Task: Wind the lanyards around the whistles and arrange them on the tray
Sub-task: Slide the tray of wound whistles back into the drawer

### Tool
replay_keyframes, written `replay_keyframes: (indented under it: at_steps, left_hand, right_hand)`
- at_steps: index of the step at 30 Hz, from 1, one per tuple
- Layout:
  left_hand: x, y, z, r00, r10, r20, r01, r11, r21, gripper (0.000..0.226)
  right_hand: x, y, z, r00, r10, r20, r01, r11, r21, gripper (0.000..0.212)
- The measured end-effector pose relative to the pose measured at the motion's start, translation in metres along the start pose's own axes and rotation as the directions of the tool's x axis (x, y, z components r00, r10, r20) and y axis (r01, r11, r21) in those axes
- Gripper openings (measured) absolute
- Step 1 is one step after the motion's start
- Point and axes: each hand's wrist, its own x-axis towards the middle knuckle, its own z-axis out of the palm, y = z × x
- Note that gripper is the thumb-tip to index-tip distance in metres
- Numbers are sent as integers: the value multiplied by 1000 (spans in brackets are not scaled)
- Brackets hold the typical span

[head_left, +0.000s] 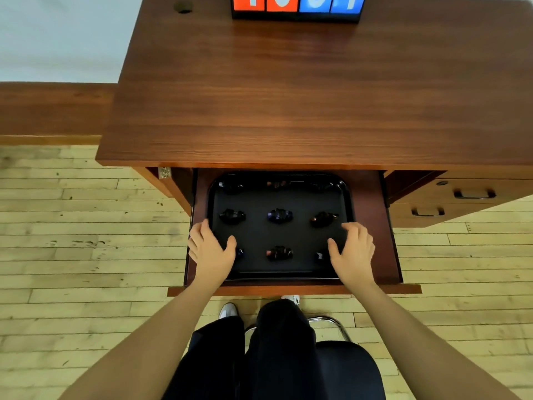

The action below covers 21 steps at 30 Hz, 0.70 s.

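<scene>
1. Fingers [199, 235] of the left hand [212, 254] curl over the left rim of the black tray [253, 235], thumb lying on the tray floor inside the rim; the hand grips that edge.
2. Fingers [356, 230] of the right hand [353, 252] bend loosely over the tray's right side, thumb on the tray floor. Whether they clamp the right rim or only rest on it I cannot tell.
3. Head view: the tray sits in an open drawer [372, 226] pulled out below the worktop [288, 96]. A strip of drawer floor shows on the right of the tray and a thinner one on the left; the tray's near edge lies close to the drawer front.
4. Wound whistles lie on the tray in three rows of three, well apart. The middle row shows a dark whistle [232, 216], a purple whistle [279, 215] and a brown whistle [323, 219].
5. The near-centre whistle [279, 253] lies between the two thumbs; the near corner ones are partly hidden by the hands. The far row sits in shadow under the worktop's front edge.
6. A red and blue scoreboard [297, 7] stands at the far edge of the worktop, with bare wood between it and the drawer.
</scene>
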Motion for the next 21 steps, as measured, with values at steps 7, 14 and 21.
replay_keyframes:
  at_steps: [7,14,21]
  left_hand:
    - [-41,-24,-4,830,439,343,-519,833,191,37]
    - [-38,-29,-1,737,428,523,-635,703,318,33]
    - [-19,-15,0,738,433,518,-636,702,320,22]
  right_hand:
    - [-45,-14,16,874,-300,383,354,932,-78,42]
    - [-52,-24,34,802,-370,469,504,840,-200,28]
    - [-35,-35,32,816,-315,485,477,841,-255,18]
